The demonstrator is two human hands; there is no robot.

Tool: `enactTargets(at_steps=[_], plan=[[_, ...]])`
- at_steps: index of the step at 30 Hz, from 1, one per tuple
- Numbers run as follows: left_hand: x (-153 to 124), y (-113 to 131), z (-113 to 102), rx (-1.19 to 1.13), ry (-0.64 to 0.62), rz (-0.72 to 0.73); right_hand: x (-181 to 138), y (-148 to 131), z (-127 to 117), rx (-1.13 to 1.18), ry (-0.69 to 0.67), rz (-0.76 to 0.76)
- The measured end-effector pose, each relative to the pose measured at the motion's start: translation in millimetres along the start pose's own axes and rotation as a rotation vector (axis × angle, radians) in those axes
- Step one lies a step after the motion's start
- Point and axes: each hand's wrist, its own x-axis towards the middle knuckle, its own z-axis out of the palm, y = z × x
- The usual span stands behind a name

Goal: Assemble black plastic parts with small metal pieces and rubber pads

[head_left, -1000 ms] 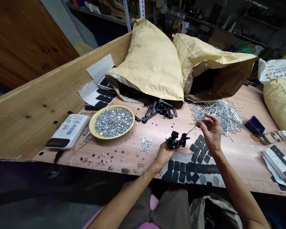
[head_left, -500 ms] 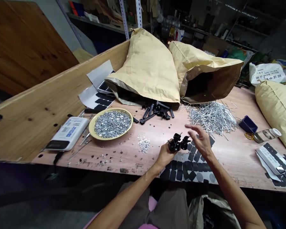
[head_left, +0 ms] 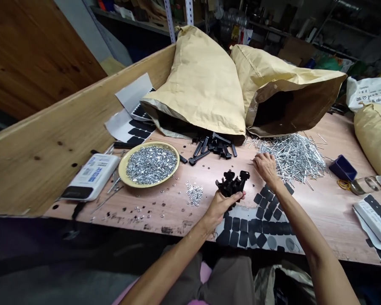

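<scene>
My left hand [head_left: 222,203] is closed around a black plastic clip assembly [head_left: 231,183], held just above the table's near middle. My right hand [head_left: 266,166] reaches into the near edge of a heap of thin silver metal pins [head_left: 292,155], fingers curled down on the pins; whether it holds one is hidden. A sheet of black adhesive pads [head_left: 257,220] lies under both hands. To the left sit a small pile of loose washers [head_left: 194,190] and a yellow dish full of washers [head_left: 150,163].
Two tan paper sacks [head_left: 209,84] lie open at the back, with black plastic parts [head_left: 214,146] spilling from one. A white device [head_left: 90,176] lies left, a blue box [head_left: 342,167] right. A wooden board [head_left: 66,127] walls the left side.
My right hand left the clip assembly, opened, and moved away to the pin heap, where its fingers curl down. My left hand kept the black assembly and tilted it slightly.
</scene>
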Motion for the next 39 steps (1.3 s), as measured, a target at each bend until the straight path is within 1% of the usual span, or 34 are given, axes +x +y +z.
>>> enactTargets(at_steps=[3,5,6,8,11,15,18,20,22,23,24,25,26,27,28,30,31,32,35,37,39], plan=[[2,3,-3,-0.046,0.052,-0.027,-8,-9,-19,0.451,0.275,0.168],[1,0,-4,-0.025,0.079,-0.022,-20,-21,-37,0.769,0.399,0.224],[1,-2,-4,-0.008,0.083,-0.01,-27,-29,-47,0.894,0.428,0.223],[-1,-7,-2,0.028,0.091,0.02,-42,-45,-64,1.052,0.439,0.202],[-5,-11,4,0.06,0.104,0.039,-60,-62,-78,1.127,0.419,0.188],[-11,-8,12,0.053,0.059,0.075,-72,-72,-75,1.071,0.439,0.166],[-14,-6,15,0.082,0.059,0.089,-79,-75,-70,1.007,0.423,0.129],[-15,-5,16,0.109,0.067,0.083,-83,-71,-69,0.943,0.374,0.087],[-15,-4,16,0.109,0.074,0.081,-84,-59,-70,0.874,0.344,0.075],[-16,-3,16,0.097,0.077,0.079,-82,-49,-70,0.839,0.349,0.104],[-17,-2,15,0.083,0.08,0.077,-79,-38,-69,0.796,0.358,0.164],[-18,0,15,0.071,0.089,0.077,-75,-26,-68,0.743,0.355,0.254],[-18,1,14,0.064,0.098,0.076,-70,-15,-66,0.673,0.318,0.36],[-19,3,14,0.061,0.097,0.078,-63,-4,-62,0.573,0.232,0.469],[-19,4,14,0.061,0.089,0.088,-57,4,-57,0.457,0.115,0.567],[-17,7,15,0.071,0.076,0.103,-42,14,-45,0.241,-0.11,0.709],[-16,8,16,0.075,0.074,0.098,-35,15,-38,0.166,-0.18,0.75],[-14,10,16,0.076,0.076,0.083,-29,15,-32,0.118,-0.216,0.776],[-7,14,16,0.054,0.076,0.036,-14,10,-18,0.08,-0.254,0.804],[-2,17,13,0.031,0.068,0.024,-8,7,-15,0.061,-0.291,0.807],[2,20,7,0.028,0.103,-0.016,-6,5,-19,0.042,-0.328,0.799]])
